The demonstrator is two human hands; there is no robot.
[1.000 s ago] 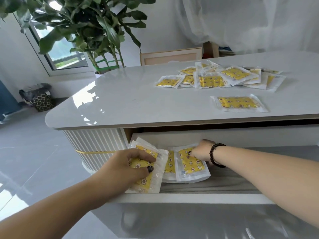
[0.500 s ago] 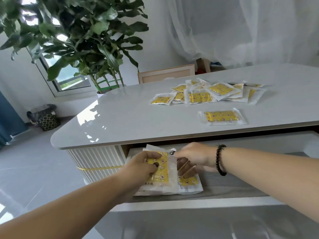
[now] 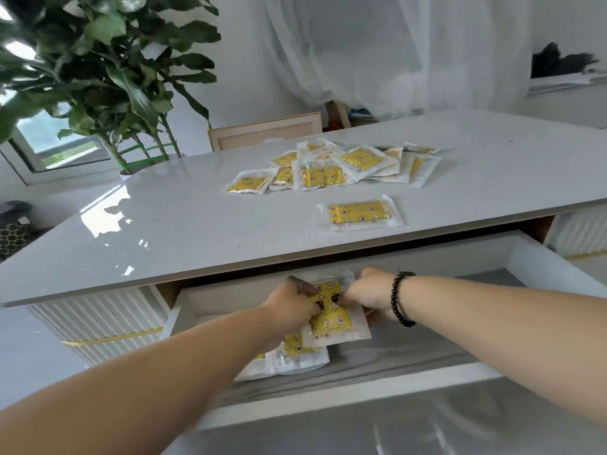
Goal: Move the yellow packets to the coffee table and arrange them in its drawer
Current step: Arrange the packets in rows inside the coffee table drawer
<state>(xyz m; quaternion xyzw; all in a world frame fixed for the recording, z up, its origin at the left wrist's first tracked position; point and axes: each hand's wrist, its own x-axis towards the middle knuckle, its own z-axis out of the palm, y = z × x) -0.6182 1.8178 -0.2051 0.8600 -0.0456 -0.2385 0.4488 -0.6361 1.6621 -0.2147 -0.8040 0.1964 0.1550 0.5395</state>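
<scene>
Across most of the view stretches the coffee table (image 3: 184, 221), its glossy grey top reflecting the window light. Behind the table's far left corner stands a tall plant (image 3: 108, 70) with broad green leaves, and beyond the table's far edge hangs a white curtain (image 3: 361, 50), with a pale wooden frame (image 3: 266, 131) leaning just behind that edge. Below the table's near edge the drawer (image 3: 558, 267) is pulled out, white-walled with a grey floor. On the tabletop, toward its far side, lies a loose pile of packets (image 3: 331, 167), yellow inside clear wrappers and overlapping one another. Nearer the table's front edge, apart from the pile, a single packet (image 3: 359, 213) lies flat. Inside the drawer, under the table's front edge and toward its left end, a few more packets (image 3: 295, 356) lie overlapping on the grey floor. Above them both hands meet over the top packet (image 3: 335, 318), which is lifted at a slant. The left hand (image 3: 292, 305) has its fingers curled around that packet's left edge, gripping it. The right hand (image 3: 371, 295) pinches the same packet's right side with curled fingers, and a black bead bracelet (image 3: 399, 298) circles its wrist.
</scene>
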